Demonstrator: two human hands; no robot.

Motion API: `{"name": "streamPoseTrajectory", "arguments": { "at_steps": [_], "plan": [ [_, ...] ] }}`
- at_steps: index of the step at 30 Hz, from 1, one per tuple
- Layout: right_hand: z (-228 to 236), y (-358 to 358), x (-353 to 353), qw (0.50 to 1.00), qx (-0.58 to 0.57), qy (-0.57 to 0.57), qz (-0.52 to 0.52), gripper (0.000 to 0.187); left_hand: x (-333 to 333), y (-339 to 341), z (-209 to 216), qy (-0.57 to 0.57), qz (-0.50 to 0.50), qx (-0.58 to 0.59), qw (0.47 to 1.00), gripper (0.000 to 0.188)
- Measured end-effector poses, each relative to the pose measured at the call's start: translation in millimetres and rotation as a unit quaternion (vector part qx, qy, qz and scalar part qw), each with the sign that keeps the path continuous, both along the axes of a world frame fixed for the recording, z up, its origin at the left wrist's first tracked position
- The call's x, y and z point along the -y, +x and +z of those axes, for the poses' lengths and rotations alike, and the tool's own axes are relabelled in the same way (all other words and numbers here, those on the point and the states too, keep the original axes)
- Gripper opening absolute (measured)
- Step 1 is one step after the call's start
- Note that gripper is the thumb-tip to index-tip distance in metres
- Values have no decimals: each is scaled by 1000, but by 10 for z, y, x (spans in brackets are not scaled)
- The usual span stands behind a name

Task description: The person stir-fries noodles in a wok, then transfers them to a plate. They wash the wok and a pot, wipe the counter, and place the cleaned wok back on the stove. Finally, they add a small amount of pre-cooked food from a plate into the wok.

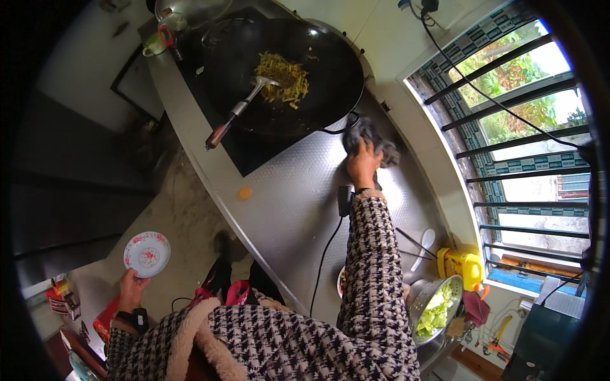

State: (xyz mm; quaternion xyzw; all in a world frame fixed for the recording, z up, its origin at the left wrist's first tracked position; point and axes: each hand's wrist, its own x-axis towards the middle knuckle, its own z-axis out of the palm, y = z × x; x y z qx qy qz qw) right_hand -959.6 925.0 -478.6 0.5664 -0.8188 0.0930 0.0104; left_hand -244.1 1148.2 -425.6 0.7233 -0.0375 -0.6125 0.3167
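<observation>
My left hand (pixel 132 289) grips the rim of a white plate with red flowers (pixel 147 254), held out over the floor at the lower left. My right hand (pixel 364 166) reaches across the counter, its fingers closed on a dark grey cloth (pixel 361 132). That cloth lies against the side handle of a large black wok (pixel 330 76). Shredded yellow-green food (pixel 289 81) sits in the wok. A spatula (pixel 238 109) with a metal blade and wooden handle rests in the food, its handle sticking out over the near rim.
The metal counter (pixel 286 184) runs along a barred window (pixel 521 127). A colander of lettuce (pixel 435 311), a yellow jug (pixel 462 267) and a white spoon (pixel 424 244) stand to the right. A black cord (pixel 325 254) crosses the counter's near edge. A small tan disc (pixel 244 192) lies near the stove.
</observation>
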Motion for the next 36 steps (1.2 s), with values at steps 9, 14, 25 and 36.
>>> {"name": "streamPoseTrajectory", "arguments": {
  "at_steps": [9,14,25,36],
  "plan": [
    [38,1604,-832,987,60,33,145,51,524,120,-244,-30,-54,-46,997,26],
    [293,2321,-2037,982,49,53,174,48,407,450,-463,-98,-53,-88,990,29],
    [782,1695,-2771,969,213,-127,-22,30,254,1401,-1166,-43,-83,0,996,33],
    [466,3130,-1640,913,33,-69,402,27,348,1667,-1279,-25,-1,7,1000,39]
  ]
}}
